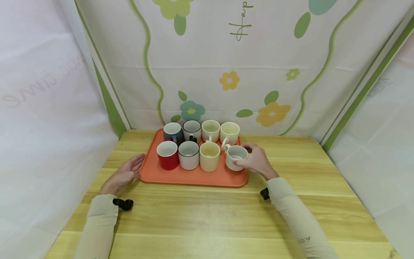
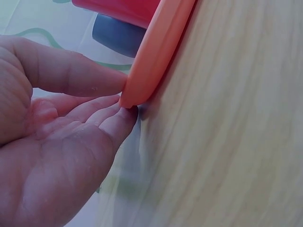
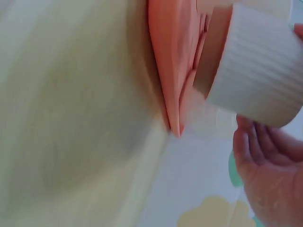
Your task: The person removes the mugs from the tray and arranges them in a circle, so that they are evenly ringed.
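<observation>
My right hand point(image 1: 258, 160) holds a white mug point(image 1: 230, 162) by its sides, thumb in front and fingers behind, over the right end of an orange tray point(image 1: 194, 178). In the right wrist view, ribs show on this mug point(image 3: 260, 66), with a gap between its base and the tray. At the tray's left edge, my left hand point(image 1: 124, 172) pinches the rim point(image 2: 147, 61) between fingertips above and below. Beside the held mug in the front row stand a cream mug point(image 1: 209, 160), a black-rimmed white mug point(image 1: 189, 160) and a red mug point(image 1: 168, 160).
Behind them on the tray are a dark blue-grey mug point(image 1: 172, 133), another black-rimmed mug point(image 1: 192, 130) and two cream mugs, one at the right end point(image 1: 230, 132). The tray lies on a wooden table point(image 1: 200, 223) against a flower-printed cloth point(image 1: 207, 54). White cloth hangs on both sides.
</observation>
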The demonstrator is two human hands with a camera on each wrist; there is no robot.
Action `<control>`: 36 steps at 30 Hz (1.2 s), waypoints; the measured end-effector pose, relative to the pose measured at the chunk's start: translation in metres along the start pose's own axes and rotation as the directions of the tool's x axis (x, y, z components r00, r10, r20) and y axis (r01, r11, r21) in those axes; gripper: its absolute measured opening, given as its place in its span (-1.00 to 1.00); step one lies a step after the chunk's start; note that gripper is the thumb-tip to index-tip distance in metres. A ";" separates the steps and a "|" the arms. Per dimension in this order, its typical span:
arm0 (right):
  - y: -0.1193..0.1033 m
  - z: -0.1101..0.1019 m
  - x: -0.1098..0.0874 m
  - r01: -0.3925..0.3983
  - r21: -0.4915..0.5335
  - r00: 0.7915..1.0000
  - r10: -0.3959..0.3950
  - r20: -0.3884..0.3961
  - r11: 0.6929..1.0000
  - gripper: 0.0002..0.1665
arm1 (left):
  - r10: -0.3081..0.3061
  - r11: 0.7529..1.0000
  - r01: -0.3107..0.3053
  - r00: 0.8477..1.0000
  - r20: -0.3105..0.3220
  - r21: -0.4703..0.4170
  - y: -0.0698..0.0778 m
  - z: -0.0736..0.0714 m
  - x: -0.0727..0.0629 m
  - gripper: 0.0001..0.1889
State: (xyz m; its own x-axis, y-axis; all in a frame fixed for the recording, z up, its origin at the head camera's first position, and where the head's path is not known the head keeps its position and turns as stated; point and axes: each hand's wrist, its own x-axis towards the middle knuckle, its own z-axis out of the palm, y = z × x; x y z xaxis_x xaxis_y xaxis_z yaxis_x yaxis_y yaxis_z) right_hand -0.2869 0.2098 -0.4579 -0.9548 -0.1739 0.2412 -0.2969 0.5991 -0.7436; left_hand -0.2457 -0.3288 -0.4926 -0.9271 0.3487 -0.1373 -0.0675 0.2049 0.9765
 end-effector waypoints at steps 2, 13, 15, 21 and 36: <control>0.002 -0.011 0.002 0.041 -0.022 0.999 -0.040 0.035 0.999 -0.21 | -0.001 1.000 0.001 1.000 -0.002 -0.002 0.000 0.000 0.000 0.10; 0.028 -0.075 0.014 0.099 -0.103 0.987 -0.084 0.139 0.990 -0.13 | -0.015 1.000 0.015 1.000 -0.010 0.006 0.002 0.002 -0.001 0.09; 0.036 -0.084 0.016 0.094 -0.111 0.987 -0.077 0.143 0.989 -0.13 | -0.014 1.000 0.015 1.000 -0.011 0.006 0.002 0.001 -0.001 0.09; 0.055 -0.100 0.019 0.067 -0.123 0.986 -0.047 0.160 0.990 -0.16 | -0.011 1.000 0.011 1.000 -0.010 0.007 0.003 0.002 -0.002 0.08; 0.089 -0.099 0.013 -0.007 -0.161 0.983 0.036 0.178 0.987 -0.03 | -0.017 1.000 0.017 1.000 -0.016 0.016 0.003 0.002 -0.001 0.08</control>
State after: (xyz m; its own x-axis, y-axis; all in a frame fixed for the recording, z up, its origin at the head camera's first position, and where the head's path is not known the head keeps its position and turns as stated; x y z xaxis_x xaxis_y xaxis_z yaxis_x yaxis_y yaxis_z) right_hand -0.3242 0.3386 -0.4592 -0.9522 -0.2889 0.0997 -0.2844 0.7180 -0.6353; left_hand -0.2439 -0.3269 -0.4897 -0.9317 0.3303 -0.1513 -0.0778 0.2256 0.9711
